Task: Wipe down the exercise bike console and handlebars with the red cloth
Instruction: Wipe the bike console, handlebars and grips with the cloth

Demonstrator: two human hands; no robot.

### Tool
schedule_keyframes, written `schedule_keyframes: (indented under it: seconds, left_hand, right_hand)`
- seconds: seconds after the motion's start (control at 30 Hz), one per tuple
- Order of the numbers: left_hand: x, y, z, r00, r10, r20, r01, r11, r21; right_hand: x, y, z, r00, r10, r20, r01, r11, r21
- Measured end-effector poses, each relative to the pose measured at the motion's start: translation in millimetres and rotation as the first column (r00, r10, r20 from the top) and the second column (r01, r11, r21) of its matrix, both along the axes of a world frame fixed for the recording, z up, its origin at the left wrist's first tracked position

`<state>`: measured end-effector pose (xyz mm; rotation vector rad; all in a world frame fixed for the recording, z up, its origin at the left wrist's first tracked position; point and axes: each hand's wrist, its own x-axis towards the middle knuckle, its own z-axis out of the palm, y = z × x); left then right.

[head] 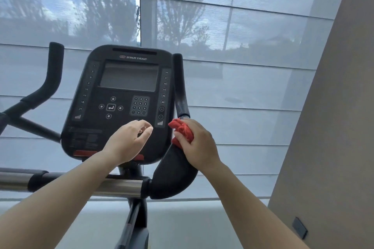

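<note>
Bare forearms (60, 198) reach up from six o'clock toward the console (121, 107). Bunched so tightly, the red cloth (182, 130) could skip patches of the right handlebar (180, 87) or slip loose, and the left hand (129, 141) might press keys by accident. At four o'clock of the console, the right hand (199, 143) curls its fingers round the cloth, pressing it onto the bar's bend. The left hand hovers before the console's lower part, fingers loosely curled, holding nothing.

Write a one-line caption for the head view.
Handlebar wipe: right hand grips the red cloth on the right handlebar; left hand hovers empty before the console.
</note>
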<state>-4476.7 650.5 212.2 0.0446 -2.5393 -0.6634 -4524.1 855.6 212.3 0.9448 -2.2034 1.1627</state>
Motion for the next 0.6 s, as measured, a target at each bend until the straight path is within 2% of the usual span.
schedule_keyframes:
  seconds: [0.3, 0.47, 0.6]
  left_hand:
    - [-79, 1, 16, 1.0, 0.009, 0.006, -0.009, 0.999, -0.04]
    - [-115, -11, 17, 0.998, 0.056, 0.02, -0.056, 0.998, -0.033]
    - [-142, -18, 20, 0.995, 0.103, -0.003, -0.103, 0.994, -0.019]
  right_hand:
    - [-75, -3, 16, 0.992, 0.114, 0.06, -0.106, 0.985, -0.133]
    - [-130, -14, 28, 0.974, 0.207, 0.086, -0.176, 0.943, -0.281]
    - [-161, -25, 49, 0.949, 0.305, 0.083, -0.243, 0.871, -0.427]
